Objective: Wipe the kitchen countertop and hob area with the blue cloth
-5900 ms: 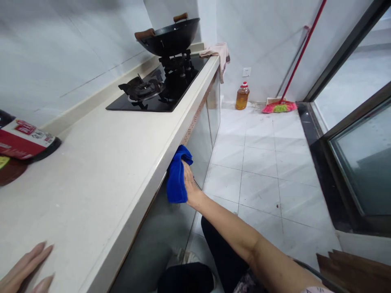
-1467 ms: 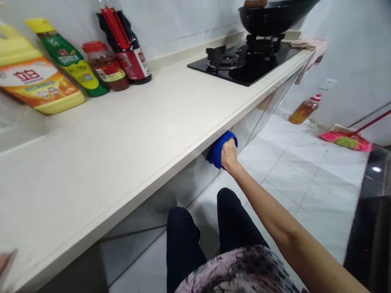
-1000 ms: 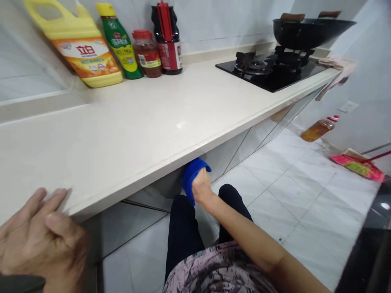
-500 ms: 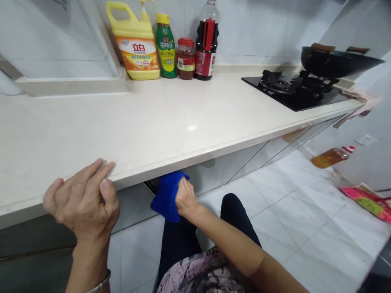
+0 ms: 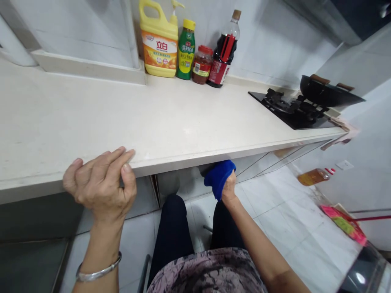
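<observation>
- One left hand (image 5: 100, 187) grasps the front edge of the desk (image 5: 183, 122), four fingers on top (one silver bracelet (image 5: 97, 272) on the wrist)
- One right hand (image 5: 229, 188) is clenched around one blue cloth (image 5: 218, 177), just under the desk edge, against the cabinet front (image 5: 259, 158)
- Four containers stand at the wall: yellow jug (image 5: 159, 40), green bottle (image 5: 186, 51), red-lid jar (image 5: 201, 65), dark bottle (image 5: 224, 51)
- One wok (image 5: 328, 93) sits on one stove (image 5: 290, 112)

A thin silver bangle (image 5: 97, 272) rings the wrist behind the left hand (image 5: 100, 185). Both forearms are bare, dark trousers (image 5: 172, 228) cover the legs, and a mauve top (image 5: 207, 270) with black mottled print shows lowest.
</observation>
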A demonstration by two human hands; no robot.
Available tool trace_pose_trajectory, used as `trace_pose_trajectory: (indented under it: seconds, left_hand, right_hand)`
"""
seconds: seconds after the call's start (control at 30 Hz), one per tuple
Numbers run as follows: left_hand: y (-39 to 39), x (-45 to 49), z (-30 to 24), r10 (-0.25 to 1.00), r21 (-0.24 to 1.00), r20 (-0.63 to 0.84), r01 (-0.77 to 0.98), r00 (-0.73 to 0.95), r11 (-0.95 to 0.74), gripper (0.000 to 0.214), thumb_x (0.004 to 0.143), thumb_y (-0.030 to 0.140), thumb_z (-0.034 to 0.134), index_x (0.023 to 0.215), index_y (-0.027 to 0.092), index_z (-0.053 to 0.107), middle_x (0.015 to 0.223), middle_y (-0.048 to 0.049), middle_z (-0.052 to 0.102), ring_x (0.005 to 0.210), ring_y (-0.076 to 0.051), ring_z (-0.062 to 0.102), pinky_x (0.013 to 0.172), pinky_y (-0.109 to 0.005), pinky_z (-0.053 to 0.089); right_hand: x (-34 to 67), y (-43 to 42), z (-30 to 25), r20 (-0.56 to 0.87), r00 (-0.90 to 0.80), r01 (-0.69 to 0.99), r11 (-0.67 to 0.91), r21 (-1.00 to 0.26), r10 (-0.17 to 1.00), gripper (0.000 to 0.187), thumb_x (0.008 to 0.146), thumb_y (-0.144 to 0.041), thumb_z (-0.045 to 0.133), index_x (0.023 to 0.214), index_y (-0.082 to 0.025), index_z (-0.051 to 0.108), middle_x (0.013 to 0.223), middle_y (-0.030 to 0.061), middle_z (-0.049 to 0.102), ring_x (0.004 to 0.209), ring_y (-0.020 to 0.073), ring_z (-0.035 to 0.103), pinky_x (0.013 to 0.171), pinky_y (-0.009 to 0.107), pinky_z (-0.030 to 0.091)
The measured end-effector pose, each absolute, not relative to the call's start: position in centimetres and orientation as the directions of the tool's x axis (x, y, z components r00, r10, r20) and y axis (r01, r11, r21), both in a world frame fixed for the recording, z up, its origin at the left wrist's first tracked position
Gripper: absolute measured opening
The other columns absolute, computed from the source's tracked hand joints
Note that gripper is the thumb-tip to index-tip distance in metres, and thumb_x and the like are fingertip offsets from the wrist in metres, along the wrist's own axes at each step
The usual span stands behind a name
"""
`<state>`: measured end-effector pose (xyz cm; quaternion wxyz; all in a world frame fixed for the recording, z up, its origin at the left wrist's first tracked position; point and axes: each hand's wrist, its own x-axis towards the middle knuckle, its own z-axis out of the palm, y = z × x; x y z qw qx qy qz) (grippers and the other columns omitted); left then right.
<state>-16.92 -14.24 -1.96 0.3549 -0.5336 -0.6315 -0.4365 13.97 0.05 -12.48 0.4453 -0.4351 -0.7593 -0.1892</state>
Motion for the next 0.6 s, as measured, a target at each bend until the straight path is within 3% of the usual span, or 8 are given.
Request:
trace_pose_trajectory:
  seconds: [0.13, 0.3, 0.5, 0.6]
  left_hand:
    - [-14.1, -16.6, -1.9, 0.33, 0.22, 0.919, 0.975, -0.217, 0.03, 0.03, 0.093, 0.026, 0.053, 0.117, 0.028, 0.071, 0.113, -0.0016, 0.075, 0.109, -0.024, 0.064, 0.112, -0.049, 0.03]
    - [-14.0, -16.4, -2.1, 0.312, 0.223, 0.924, 0.974, -0.22, 0.028, 0.028, 0.093, 0.025, 0.055, 0.115, 0.028, 0.072, 0.111, -0.0011, 0.075, 0.108, -0.023, 0.063, 0.112, -0.049, 0.03]
    - [-14.8, -16.5, -1.8, 0.324, 0.212, 0.926, 0.977, -0.195, -0.017, 0.033, 0.095, 0.023, 0.052, 0.124, 0.024, 0.067, 0.116, -0.0041, 0.073, 0.11, -0.023, 0.062, 0.113, -0.051, 0.03]
    - [-16.4, -14.9, -2.5, 0.337, 0.349, 0.895, 0.929, -0.293, -0.119, 0.035, 0.097, 0.021, 0.045, 0.127, 0.018, 0.064, 0.122, -0.0092, 0.07, 0.122, -0.026, 0.058, 0.116, -0.056, 0.028]
  right_hand:
    - [10.6, -1.7, -13.2, 0.835, -0.256, 0.821, 0.566, -0.078, 0.487, 0.029, 0.089, -0.014, 0.039, 0.064, -0.024, 0.051, 0.067, 0.0042, 0.048, 0.069, 0.0198, 0.05, 0.07, 0.037, 0.055]
    - [5.6, -4.8, -13.9, 0.76, -0.304, 0.812, 0.573, -0.108, 0.575, 0.026, 0.089, -0.009, 0.041, 0.072, -0.021, 0.056, 0.071, 0.0055, 0.048, 0.07, 0.0196, 0.046, 0.068, 0.035, 0.051]
    - [-0.4, -8.5, -12.8, 0.695, -0.456, 0.721, 0.689, -0.077, 0.556, 0.021, 0.083, -0.003, 0.045, 0.074, -0.015, 0.059, 0.071, 0.0063, 0.046, 0.069, 0.02, 0.042, 0.06, 0.033, 0.046]
    - [-3.0, -9.9, -11.5, 0.64, -0.545, 0.68, 0.732, -0.041, 0.542, 0.017, 0.078, -0.002, 0.048, 0.075, -0.014, 0.061, 0.073, 0.0074, 0.047, 0.069, 0.0205, 0.042, 0.06, 0.033, 0.045]
